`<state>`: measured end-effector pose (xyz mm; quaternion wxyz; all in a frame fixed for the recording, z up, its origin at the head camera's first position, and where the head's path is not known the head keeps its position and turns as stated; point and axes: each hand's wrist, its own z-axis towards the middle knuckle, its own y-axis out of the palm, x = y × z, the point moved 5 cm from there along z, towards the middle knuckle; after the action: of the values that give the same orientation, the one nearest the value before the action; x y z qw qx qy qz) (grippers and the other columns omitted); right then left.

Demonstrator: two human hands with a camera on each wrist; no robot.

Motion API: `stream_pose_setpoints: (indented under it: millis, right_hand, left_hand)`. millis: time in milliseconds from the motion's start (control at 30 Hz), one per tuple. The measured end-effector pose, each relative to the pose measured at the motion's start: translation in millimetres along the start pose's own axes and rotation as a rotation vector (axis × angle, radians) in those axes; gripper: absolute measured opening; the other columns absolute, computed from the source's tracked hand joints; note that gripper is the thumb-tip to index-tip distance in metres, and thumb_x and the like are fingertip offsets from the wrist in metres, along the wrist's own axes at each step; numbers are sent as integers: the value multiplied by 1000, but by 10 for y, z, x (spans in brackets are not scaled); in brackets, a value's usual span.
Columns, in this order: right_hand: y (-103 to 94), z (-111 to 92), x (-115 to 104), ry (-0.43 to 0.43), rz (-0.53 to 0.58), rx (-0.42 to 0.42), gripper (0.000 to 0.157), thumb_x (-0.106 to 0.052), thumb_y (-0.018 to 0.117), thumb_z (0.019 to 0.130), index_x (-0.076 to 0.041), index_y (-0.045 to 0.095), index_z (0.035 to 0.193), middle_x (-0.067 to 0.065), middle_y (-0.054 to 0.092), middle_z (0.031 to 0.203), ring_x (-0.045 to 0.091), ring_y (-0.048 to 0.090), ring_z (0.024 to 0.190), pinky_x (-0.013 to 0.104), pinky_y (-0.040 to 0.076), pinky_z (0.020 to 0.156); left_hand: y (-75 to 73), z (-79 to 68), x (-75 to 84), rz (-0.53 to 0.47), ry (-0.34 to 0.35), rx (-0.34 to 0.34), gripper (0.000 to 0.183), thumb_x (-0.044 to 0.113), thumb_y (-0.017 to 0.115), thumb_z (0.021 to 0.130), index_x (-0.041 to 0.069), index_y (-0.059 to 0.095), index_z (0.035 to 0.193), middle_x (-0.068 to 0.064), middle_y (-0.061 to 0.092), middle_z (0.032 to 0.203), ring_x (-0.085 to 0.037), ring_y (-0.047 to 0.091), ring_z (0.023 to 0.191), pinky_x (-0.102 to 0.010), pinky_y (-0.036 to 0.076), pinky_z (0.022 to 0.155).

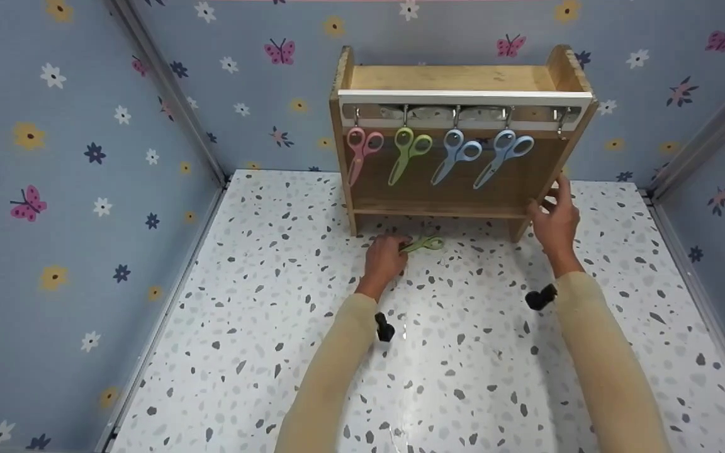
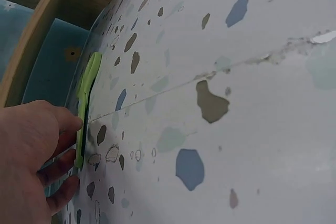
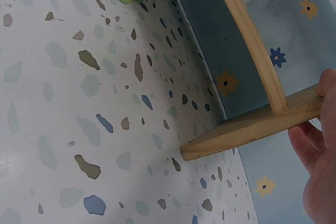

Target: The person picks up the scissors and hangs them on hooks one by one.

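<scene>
Green scissors [image 1: 424, 243] lie low over the table in front of a wooden rack [image 1: 438, 212]. My left hand [image 1: 386, 258] pinches them at the blade end, with the handle loops pointing right. In the left wrist view the fingers of my left hand [image 2: 37, 150] meet the scissors [image 2: 90, 77] close to the tabletop. My right hand [image 1: 554, 217] grips the lower right side panel of the rack. The right wrist view shows the thumb and fingers of my right hand [image 3: 321, 150] on either side of that panel [image 3: 236, 136].
From hooks on the rack's white bar [image 1: 463, 97] hang pink scissors [image 1: 356, 157], green scissors [image 1: 401, 157], blue scissors [image 1: 447, 160] and another blue pair [image 1: 494, 162]. The rightmost hook [image 1: 561, 123] is bare. Patterned walls [image 1: 85, 239] enclose the speckled table [image 1: 450, 352].
</scene>
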<state>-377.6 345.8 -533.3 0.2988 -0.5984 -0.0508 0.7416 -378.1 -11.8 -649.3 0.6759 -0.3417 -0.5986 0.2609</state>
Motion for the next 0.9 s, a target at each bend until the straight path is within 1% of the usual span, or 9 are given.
stream_pose_setpoints:
  millis: [133, 333, 433, 567, 667, 733, 833, 867, 900]
  right_hand:
    - [0, 0, -2, -10, -5, 4, 74, -9, 64, 109, -29, 36, 175, 25, 66, 157, 40, 65, 151, 55, 52, 126]
    - [-2, 18, 0, 4, 6, -4, 77, -7, 65, 109, -31, 35, 175, 22, 64, 161, 37, 63, 154, 51, 50, 129]
    - [-4, 19, -1, 9, 14, -8, 77, -7, 65, 109, -32, 35, 175, 22, 63, 162, 37, 63, 154, 52, 51, 128]
    - [-4, 17, 2, 12, 18, -11, 77, -8, 65, 109, -33, 35, 175, 23, 64, 161, 39, 63, 153, 53, 52, 127]
    - [-5, 17, 1, 13, 13, -12, 76, -9, 65, 109, -33, 35, 175, 23, 64, 161, 39, 63, 153, 54, 52, 126]
    - [-8, 13, 1, 18, 9, -12, 76, -10, 65, 109, -33, 35, 175, 24, 63, 161, 40, 63, 153, 54, 52, 127]
    - [-10, 8, 1, 26, 3, -11, 76, -10, 65, 109, -33, 35, 175, 23, 62, 163, 40, 62, 154, 55, 52, 127]
    - [-9, 7, 2, 26, 3, -10, 76, -10, 65, 109, -33, 35, 175, 23, 62, 164, 40, 62, 154, 55, 51, 127]
    - [-8, 8, 3, 19, 3, -9, 76, -10, 64, 109, -33, 35, 175, 24, 62, 163, 41, 63, 154, 56, 52, 126]
  left_hand:
    - [-87, -52, 89, 22, 5, -16, 34, 12, 71, 108, 21, 82, 139, -7, 82, 140, -29, 78, 128, -47, 65, 101]
    - [-36, 2, 29, 33, 16, 3, 37, 7, 69, 107, 23, 83, 137, -5, 82, 140, -27, 78, 128, -46, 64, 103]
    - [11, 33, -16, 55, 21, 18, 37, 7, 69, 107, 25, 84, 136, -4, 83, 139, -27, 79, 126, -45, 65, 100]
    - [-82, -39, 112, 116, 14, 11, 35, 8, 68, 109, 23, 83, 137, -5, 83, 139, -27, 79, 127, -48, 65, 100]
    - [-190, -129, 252, 140, -3, -8, 35, 7, 65, 111, 19, 82, 139, -7, 82, 140, -29, 77, 131, -50, 64, 104]
    - [-202, -153, 280, 147, -8, -12, 34, 6, 64, 112, 18, 82, 139, -7, 82, 140, -30, 76, 131, -50, 64, 105]
    - [-154, -125, 231, 141, 5, -2, 32, 6, 65, 111, 17, 83, 136, -8, 83, 137, -31, 76, 129, -50, 63, 105]
    - [-118, -99, 190, 128, 11, 6, 32, 6, 66, 111, 17, 84, 134, -8, 83, 135, -31, 76, 128, -50, 63, 104]
    - [-75, -68, 139, 130, 18, 8, 30, 6, 66, 110, 16, 85, 132, -9, 85, 130, -30, 78, 123, -49, 64, 101]
